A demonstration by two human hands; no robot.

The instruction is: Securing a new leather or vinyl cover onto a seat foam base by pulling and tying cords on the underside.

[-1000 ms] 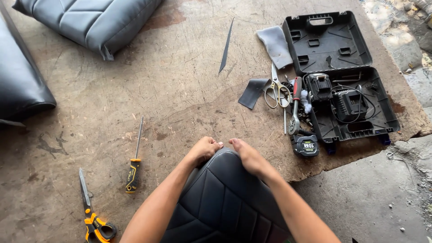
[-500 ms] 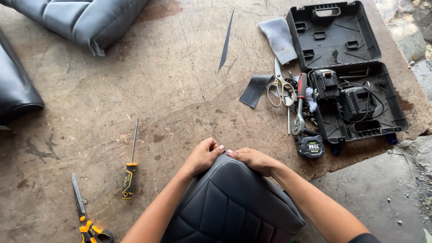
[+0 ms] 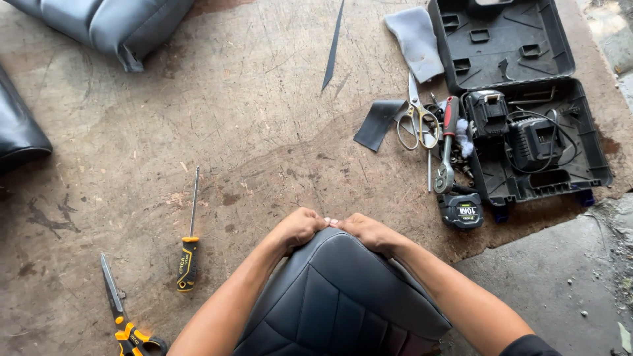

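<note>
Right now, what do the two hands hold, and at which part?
Both the left hand and the right hand grip the black quilted seat cushion at its top edge, knuckles side by side.

smooth black leather seat cover (image 3: 336, 296)

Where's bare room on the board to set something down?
Widest bare patch: mid-board, bordered by the screwdriver, black strip, grey cushion and both hands gripping the black seat cover. Crowded: right side, around scissors, ratchet, tape measure, tool case.
</note>
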